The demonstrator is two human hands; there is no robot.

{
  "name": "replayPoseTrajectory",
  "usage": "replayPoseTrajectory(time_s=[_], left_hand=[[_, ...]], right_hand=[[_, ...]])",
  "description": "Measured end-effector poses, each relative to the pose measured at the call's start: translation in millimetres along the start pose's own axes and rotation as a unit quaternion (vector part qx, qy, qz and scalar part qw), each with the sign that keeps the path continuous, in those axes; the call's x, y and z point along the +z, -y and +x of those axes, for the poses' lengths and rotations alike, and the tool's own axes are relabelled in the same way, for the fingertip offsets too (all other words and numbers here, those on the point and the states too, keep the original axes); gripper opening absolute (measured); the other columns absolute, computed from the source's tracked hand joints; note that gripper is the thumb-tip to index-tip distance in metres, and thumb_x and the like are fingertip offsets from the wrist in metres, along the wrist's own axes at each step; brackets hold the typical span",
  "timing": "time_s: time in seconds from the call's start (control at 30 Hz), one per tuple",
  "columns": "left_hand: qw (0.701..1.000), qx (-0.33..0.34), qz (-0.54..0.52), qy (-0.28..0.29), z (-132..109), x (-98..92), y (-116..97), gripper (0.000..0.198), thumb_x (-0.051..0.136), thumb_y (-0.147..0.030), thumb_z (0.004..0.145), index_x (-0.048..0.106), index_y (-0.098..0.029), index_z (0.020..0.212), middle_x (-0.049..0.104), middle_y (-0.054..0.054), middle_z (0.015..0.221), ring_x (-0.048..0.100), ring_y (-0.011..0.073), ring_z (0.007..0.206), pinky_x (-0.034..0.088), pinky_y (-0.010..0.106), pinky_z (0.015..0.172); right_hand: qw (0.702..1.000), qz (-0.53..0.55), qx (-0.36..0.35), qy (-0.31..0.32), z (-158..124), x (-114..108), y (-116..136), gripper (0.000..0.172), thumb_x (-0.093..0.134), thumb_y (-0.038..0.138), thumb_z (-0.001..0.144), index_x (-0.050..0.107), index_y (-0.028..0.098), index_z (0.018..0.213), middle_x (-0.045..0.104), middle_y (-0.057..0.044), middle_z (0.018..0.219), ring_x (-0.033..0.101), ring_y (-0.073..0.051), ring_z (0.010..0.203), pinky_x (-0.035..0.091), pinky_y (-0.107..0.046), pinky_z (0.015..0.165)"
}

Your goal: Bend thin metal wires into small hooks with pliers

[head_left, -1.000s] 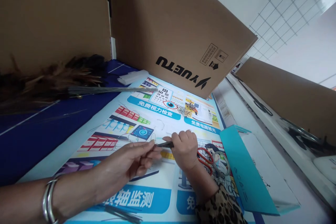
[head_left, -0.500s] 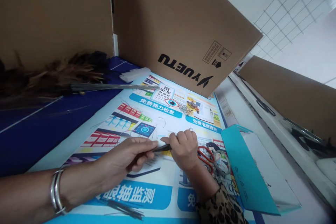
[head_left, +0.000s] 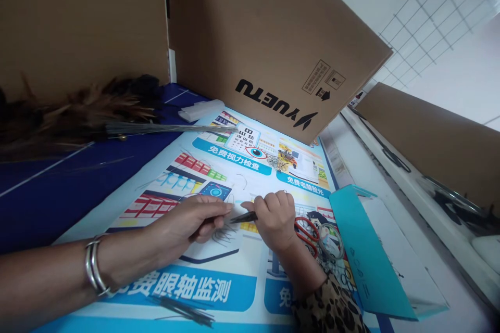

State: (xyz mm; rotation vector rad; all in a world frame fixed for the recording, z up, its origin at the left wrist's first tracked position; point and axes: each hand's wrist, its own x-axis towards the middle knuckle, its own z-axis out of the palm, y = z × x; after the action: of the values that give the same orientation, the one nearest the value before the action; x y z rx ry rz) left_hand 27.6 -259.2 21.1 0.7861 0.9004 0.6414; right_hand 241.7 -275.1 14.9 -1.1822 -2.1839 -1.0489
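My right hand (head_left: 275,218) is wrapped round dark pliers (head_left: 245,217), whose pointed jaws face left. Just left of the jaw tips, my left hand (head_left: 203,217) pinches thumb against forefinger; a thin wire shows faintly at the fingertips, most of it too fine to make out. Beneath my left fingers, several short cut wires (head_left: 223,237) lie on the printed poster (head_left: 230,317). A small bundle of dark wires (head_left: 187,311) rests nearer to me. Beside my right wrist are red-handled scissors (head_left: 307,234) and a coil of wire (head_left: 331,242).
A long wire bundle (head_left: 172,128) and brown feathers (head_left: 89,109) lie at the back left. Large cardboard boxes (head_left: 265,26) wall off the far side. An open teal box (head_left: 363,255) stands at right, and a small tangle of wire (head_left: 278,162) sits further back.
My left hand has drawn slightly up and away from the pliers, so more of the jaws shows. My right hand has hardly moved and keeps hold of the pliers.
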Motion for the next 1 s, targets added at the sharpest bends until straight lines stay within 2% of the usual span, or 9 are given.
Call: replayPoseTrajectory(time_s=[0.27,0.67,0.87,1.0], left_hand=[[1.0,-0.011,0.004,-0.009,-1.0,1.7,0.8,0.042,0.088,-0.05,0.056,0.061,-0.017,0.057,0.055,-0.004,0.052,0.034,0.003,0.039,0.017,0.021,0.042],[1.0,-0.013,0.001,0.004,1.3,-0.6,5.5,0.041,0.087,-0.048,0.061,0.061,-0.017,0.057,0.055,-0.004,0.052,0.033,0.0031,0.038,0.015,0.022,0.042],[1.0,-0.011,0.013,0.008,2.4,-1.3,4.7,0.043,0.087,-0.05,0.061,0.06,-0.017,0.055,0.054,-0.004,0.051,0.033,0.0033,0.038,0.015,0.024,0.043],[1.0,-0.015,0.013,0.017,1.7,-1.8,4.1,0.042,0.088,-0.05,0.061,0.061,-0.017,0.059,0.054,-0.004,0.053,0.032,0.0034,0.039,0.014,0.024,0.044]], right_hand=[[1.0,0.004,-0.007,-0.01,1.3,1.0,1.4,0.055,0.049,0.048,0.112,0.055,0.021,0.064,0.048,-0.002,0.062,0.037,-0.02,0.068,0.022,-0.038,0.069],[1.0,0.004,-0.007,-0.004,-0.6,1.8,1.6,0.055,0.05,0.048,0.111,0.054,0.021,0.064,0.048,-0.002,0.063,0.036,-0.02,0.069,0.021,-0.038,0.069],[1.0,-0.007,-0.007,0.023,-0.8,-0.8,1.5,0.054,0.051,0.052,0.11,0.053,0.022,0.065,0.047,-0.001,0.063,0.037,-0.02,0.068,0.021,-0.038,0.068],[1.0,-0.009,-0.005,0.013,-0.9,-0.5,2.4,0.054,0.051,0.051,0.111,0.051,0.022,0.064,0.048,-0.002,0.062,0.038,-0.02,0.067,0.022,-0.038,0.068]])
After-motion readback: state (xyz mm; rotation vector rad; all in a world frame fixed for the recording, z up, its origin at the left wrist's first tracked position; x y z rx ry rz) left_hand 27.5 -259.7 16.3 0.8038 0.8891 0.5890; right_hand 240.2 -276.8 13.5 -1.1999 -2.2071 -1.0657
